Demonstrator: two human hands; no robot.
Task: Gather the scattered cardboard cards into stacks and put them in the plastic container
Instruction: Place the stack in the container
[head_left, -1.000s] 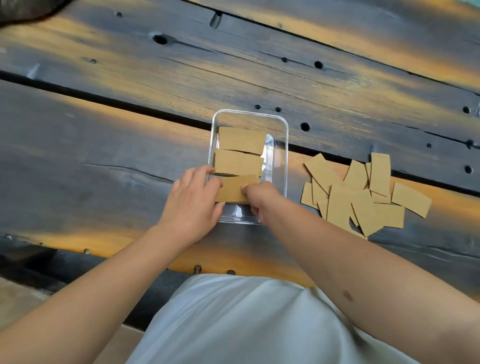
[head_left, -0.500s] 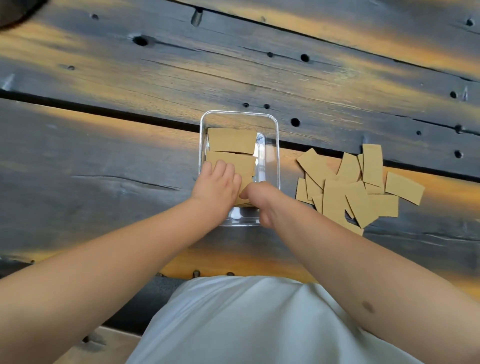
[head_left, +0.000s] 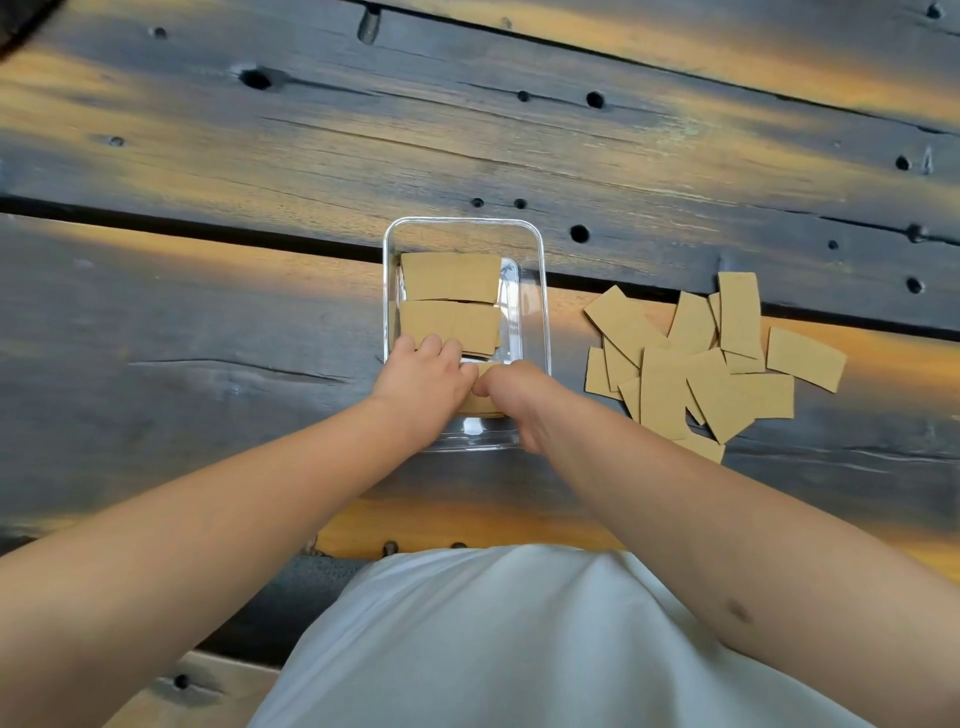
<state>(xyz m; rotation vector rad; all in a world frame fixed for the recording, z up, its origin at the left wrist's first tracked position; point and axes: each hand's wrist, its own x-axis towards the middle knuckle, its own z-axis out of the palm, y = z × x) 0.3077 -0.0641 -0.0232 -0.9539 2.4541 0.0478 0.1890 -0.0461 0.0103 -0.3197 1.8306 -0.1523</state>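
Hands have closed in on the nearest tan cardboard stack (head_left: 480, 402) inside the clear rectangular plastic container (head_left: 540, 291); your left hand (head_left: 423, 384) and right hand (head_left: 511, 400) both grip it, seating it lower than a second ago. Loose tan cards (head_left: 711, 364) wait on the dark wooden planks (head_left: 208, 312); gather those next.

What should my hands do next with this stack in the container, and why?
Probably let go and reach right. Both the left hand and right hand hold the near stack inside the plastic container, and loose cards lie scattered beside it.
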